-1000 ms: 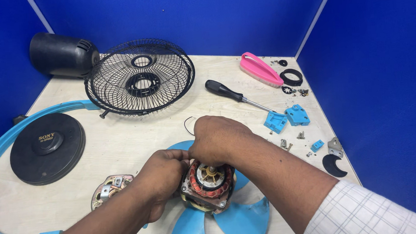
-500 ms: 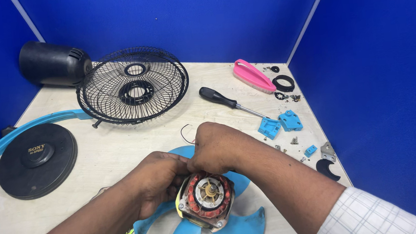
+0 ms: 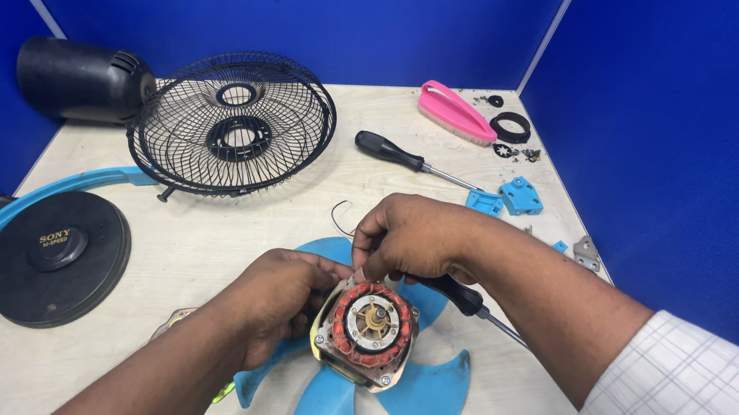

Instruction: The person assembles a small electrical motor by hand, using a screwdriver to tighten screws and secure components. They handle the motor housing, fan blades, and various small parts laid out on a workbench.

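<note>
A fan motor [image 3: 368, 324] with copper windings and a metal frame is tilted toward me above a blue fan blade [image 3: 376, 404] lying on the table. My left hand [image 3: 276, 298] grips the motor's left side. My right hand [image 3: 411, 235] pinches at the motor's top edge, and a black-handled screwdriver [image 3: 465, 301] lies under that wrist. A thin dark wire [image 3: 341, 214] curls up behind the hands.
A black wire fan guard [image 3: 231, 126], a black motor housing [image 3: 78, 77], a round black base cover [image 3: 52, 254] and a blue guard ring [image 3: 52, 188] lie to the left. A second screwdriver [image 3: 405, 159], pink brush [image 3: 454, 113], blue plastic parts [image 3: 518, 196] and small hardware lie to the right.
The motor has been tipped up so its face shows the windings. My head has moved closer and lower; both hands stay on the motor.
</note>
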